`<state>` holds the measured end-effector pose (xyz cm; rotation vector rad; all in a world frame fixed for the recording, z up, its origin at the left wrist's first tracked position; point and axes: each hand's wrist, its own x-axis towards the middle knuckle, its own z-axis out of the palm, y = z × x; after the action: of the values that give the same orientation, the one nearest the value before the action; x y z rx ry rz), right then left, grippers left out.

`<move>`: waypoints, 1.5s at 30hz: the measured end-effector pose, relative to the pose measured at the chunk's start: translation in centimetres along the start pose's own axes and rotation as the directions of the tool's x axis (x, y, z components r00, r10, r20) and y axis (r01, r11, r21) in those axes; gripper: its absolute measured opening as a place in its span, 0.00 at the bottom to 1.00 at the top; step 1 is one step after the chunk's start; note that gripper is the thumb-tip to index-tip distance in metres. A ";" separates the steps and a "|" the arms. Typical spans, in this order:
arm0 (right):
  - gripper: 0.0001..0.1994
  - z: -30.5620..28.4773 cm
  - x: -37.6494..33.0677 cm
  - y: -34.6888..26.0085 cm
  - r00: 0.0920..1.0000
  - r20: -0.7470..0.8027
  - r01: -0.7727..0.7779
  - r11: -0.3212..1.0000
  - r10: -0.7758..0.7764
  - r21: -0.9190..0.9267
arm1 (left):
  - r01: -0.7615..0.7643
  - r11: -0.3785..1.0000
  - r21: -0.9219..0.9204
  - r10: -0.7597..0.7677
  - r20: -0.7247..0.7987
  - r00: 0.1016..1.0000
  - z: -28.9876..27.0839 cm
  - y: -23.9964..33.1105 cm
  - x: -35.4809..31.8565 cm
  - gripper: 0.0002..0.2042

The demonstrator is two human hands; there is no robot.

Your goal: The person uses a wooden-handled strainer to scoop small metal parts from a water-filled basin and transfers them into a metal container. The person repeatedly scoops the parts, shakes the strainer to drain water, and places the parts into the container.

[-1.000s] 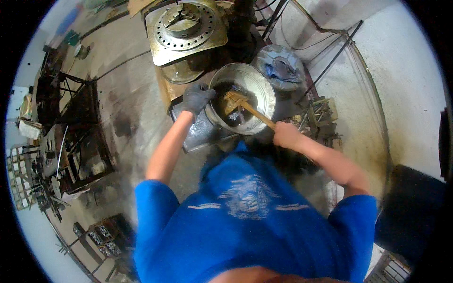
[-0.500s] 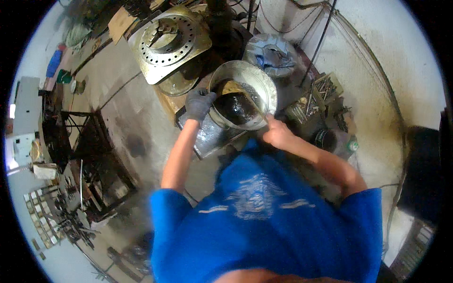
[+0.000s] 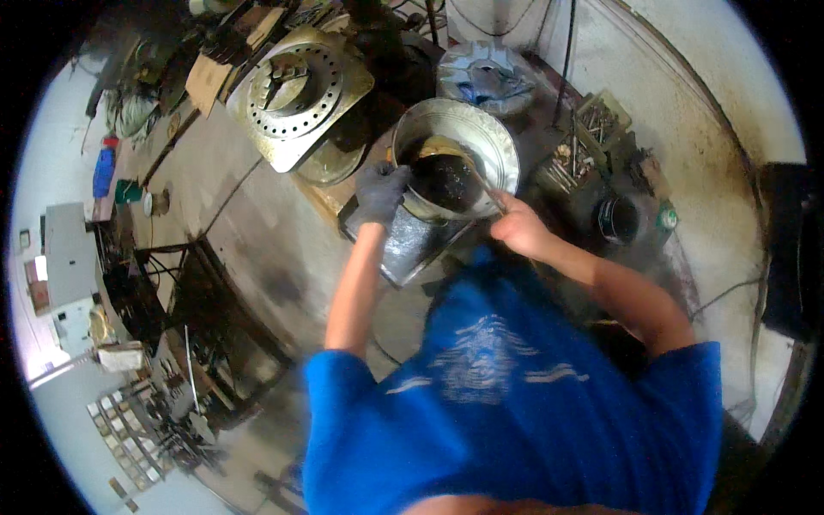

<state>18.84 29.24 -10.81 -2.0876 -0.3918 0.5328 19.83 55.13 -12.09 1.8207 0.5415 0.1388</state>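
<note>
A round metal bucket (image 3: 502, 137) leans toward me, with dark, shiny liquid or sludge (image 3: 445, 184) inside. At its left rim is my left hand (image 3: 382, 193) in a dark grey glove, fingers closed round the edge. My bare right hand (image 3: 520, 227), at the near right rim, is closed round the thin handle of a tool (image 3: 479, 178). That handle slants into the bucket toward a tan, rounded piece (image 3: 442, 146) beside the dark contents. Whether this piece is the tool's head, I cannot tell. A shiny, dark metal tray or plate (image 3: 408, 249) lies under the bucket's near side.
Left of the bucket stands a round chuck (image 3: 283, 81) on a perforated metal plate (image 3: 348, 94). Behind it lies a blue-grey wrapped round bundle (image 3: 485, 77). Boxes of metal rods (image 3: 592, 129) and a dark can (image 3: 616, 221) sit at right. A dark metal frame (image 3: 215, 300) stands left.
My view has shifted, so the surroundings sit differently in the picture. Both hands keep their holds on the bucket rim and tool handle. The tool's handle stands a little steeper.
</note>
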 end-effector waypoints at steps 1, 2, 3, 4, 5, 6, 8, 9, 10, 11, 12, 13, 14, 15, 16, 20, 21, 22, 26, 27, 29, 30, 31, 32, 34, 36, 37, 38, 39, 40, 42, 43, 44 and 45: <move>0.20 0.2 0.0 0.2 0.997 0.030 0.069 0.993 -0.066 -0.098 | -0.030 1.000 -0.007 0.030 0.007 1.000 0.4 0.6 -0.2 0.07; 0.22 0.3 0.1 0.3 0.989 0.063 0.146 0.970 -0.136 -0.196 | 0.063 0.993 -0.095 -0.061 0.020 0.998 0.6 1.7 -0.8 0.06; 0.23 0.4 0.1 0.2 0.974 0.095 0.222 0.933 -0.203 -0.284 | 0.015 0.990 -0.142 -0.011 0.030 0.999 0.8 1.3 -0.6 0.06; 0.26 0.4 0.3 0.0 0.976 0.149 0.198 0.929 -0.158 -0.313 | -0.031 0.981 -0.190 0.039 0.038 0.999 1.0 0.7 -0.2 0.06; 0.31 0.1 0.2 -1.3 0.983 0.184 0.031 0.963 0.019 -0.268 | -0.071 0.968 -0.242 0.084 0.044 0.995 1.2 0.1 0.0 0.06; 0.37 -0.2 0.1 -2.7 0.958 0.211 -0.142 0.961 0.194 -0.239 | -0.050 0.993 -0.104 0.055 0.045 0.997 1.0 0.8 -0.1 0.07; 0.38 -1.4 -0.4 -4.8 0.938 0.259 -0.132 0.928 0.231 -0.349 | -0.054 0.995 -0.080 0.058 0.049 0.997 1.1 0.7 0.1 0.07; 0.38 -1.8 -0.4 -5.2 0.926 0.284 -0.119 0.908 0.248 -0.402 | -0.057 0.996 -0.066 0.060 0.045 0.997 1.1 0.8 0.1 0.07; 0.39 -1.7 -0.1 -3.6 0.929 0.328 -0.025 0.913 0.173 -0.408 | -0.034 0.997 -0.071 0.038 0.057 0.998 1.0 0.9 0.1 0.07; 0.38 -1.9 0.1 -3.0 0.911 0.381 0.027 0.898 0.159 -0.439 | -0.010 0.997 -0.073 0.015 0.068 0.998 0.8 1.2 0.0 0.07; 0.38 -2.1 0.3 -2.7 0.889 0.434 0.082 0.880 0.148 -0.467 | 0.015 0.997 -0.076 -0.009 0.076 0.997 0.6 1.4 0.0 0.07; 0.37 -2.4 0.6 -2.3 0.862 0.487 0.140 0.859 0.138 -0.492 | 0.007 0.998 -0.055 -0.003 0.067 0.998 0.5 1.6 0.1 0.07; 0.37 -3.0 0.7 -1.5 0.882 0.451 0.203 0.752 0.138 -0.627 | 0.005 1.000 -0.030 -0.003 0.060 0.998 0.3 1.7 0.1 0.07; 0.37 -4.5 0.9 -1.8 0.873 0.449 0.118 0.812 0.190 -0.572 | 0.007 1.000 -0.009 -0.006 0.039 0.999 0.0 1.7 0.0 0.08; 0.36 -5.2 1.1 -2.7 0.866 0.456 0.140 0.776 0.204 -0.615 | 0.023 0.999 -0.031 -0.022 0.031 0.999 -0.5 1.3 -0.1 0.08; 0.35 -7.6 3.0 -4.5 0.893 0.448 0.340 0.575 0.052 -0.745 | 0.026 0.998 -0.065 -0.028 -0.023 0.999 -1.3 -0.3 -0.4 0.08; 0.35 -7.7 3.5 -4.3 0.894 0.446 0.352 0.547 0.044 -0.760 | 0.020 0.998 -0.053 -0.023 -0.043 0.999 -1.5 -0.6 -0.6 0.07; 0.34 -7.8 4.1 -4.0 0.895 0.444 0.364 0.519 0.035 -0.774 | 0.039 0.999 -0.016 -0.040 -0.062 0.997 -1.7 -1.0 -0.6 0.07; 0.33 -7.8 5.9 -1.0 0.861 0.506 0.476 0.436 -0.053 -0.764 | 0.054 0.998 -0.025 -0.056 -0.082 0.995 -1.6 -0.7 -0.5 0.05; 0.33 -7.6 6.0 -0.5 0.850 0.525 0.491 0.431 -0.045 -0.757 | 0.052 0.997 -0.064 -0.057 -0.079 0.995 -1.4 -0.7 -0.8 0.04; 0.33 -6.9 5.9 -0.2 0.819 0.572 0.500 0.441 0.039 -0.745 | -0.004 0.999 -0.044 -0.002 -0.122 0.993 -0.9 -1.1 -0.7 0.03; 0.33 -6.7 5.7 -0.3 0.805 0.589 0.497 0.467 0.065 -0.732 | -0.032 0.999 -0.032 0.027 -0.144 0.989 -0.8 -1.2 -0.8 0.02; 0.33 -6.5 5.4 -0.4 0.791 0.605 0.492 0.492 0.093 -0.719 | -0.001 1.000 -0.013 0.000 -0.150 0.989 -0.9 -1.3 -0.9 0.05; 0.33 -6.5 5.3 -0.6 0.803 0.589 0.443 0.574 0.086 -0.689 | 0.022 1.000 0.002 -0.021 -0.154 0.988 -0.9 -0.8 -0.8 0.07; 0.32 -6.3 5.0 -0.9 0.797 0.582 0.323 0.698 0.165 -0.640 | 0.033 0.999 0.008 -0.031 -0.158 0.987 -0.6 -0.9 -0.6 0.07; 0.32 -5.8 4.6 -2.0 0.782 0.586 0.225 0.780 0.213 -0.584 | 0.003 1.000 -0.004 -0.004 -0.169 0.986 -0.5 -1.8 -0.2 0.03; 0.26 -5.7 4.3 -2.8 0.788 0.581 0.163 0.841 0.204 -0.516 | -0.016 1.000 0.007 0.017 -0.182 0.983 -0.5 -2.2 0.0 0.04; 0.19 -5.4 4.9 -0.8 0.740 0.673 0.294 0.909 -0.022 -0.295 | -0.041 0.999 0.016 0.043 -0.185 0.982 -0.3 -2.5 0.6 0.04; 0.14 -5.2 5.1 -0.5 0.726 0.687 0.226 0.957 -0.040 -0.183 | -0.060 0.998 0.027 0.065 -0.194 0.979 -0.2 -2.5 0.7 0.05; 0.09 -5.1 5.3 -0.2 0.711 0.701 0.151 0.986 -0.059 -0.070 | -0.042 0.998 0.046 0.050 -0.201 0.978 -0.2 -2.5 0.6 0.05; 0.05 -5.1 5.0 -3.8 0.659 0.670 -0.382 0.920 0.341 -0.093 | 0.000 0.996 0.091 0.020 -0.219 0.975 -0.3 -1.8 0.3 0.06; 0.06 -5.1 5.2 -3.8 0.650 0.677 -0.421 0.905 0.347 -0.059 | 0.022 0.996 0.089 -0.003 -0.219 0.976 -0.4 -1.2 0.2 0.07; 0.06 -5.0 5.3 -3.6 0.640 0.682 -0.463 0.886 0.354 -0.024 | 0.045 0.995 0.086 -0.025 -0.214 0.977 -0.5 -0.5 -0.1 0.07; 0.06 -4.9 5.5 -3.2 0.630 0.688 -0.504 0.863 0.360 0.010 | 0.067 0.994 0.084 -0.049 -0.208 0.977 -0.4 -0.1 -0.2 0.08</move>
<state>25.81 30.04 -6.94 -1.7174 -0.2029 1.5829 19.41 55.43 -12.02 1.8885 0.7570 0.2688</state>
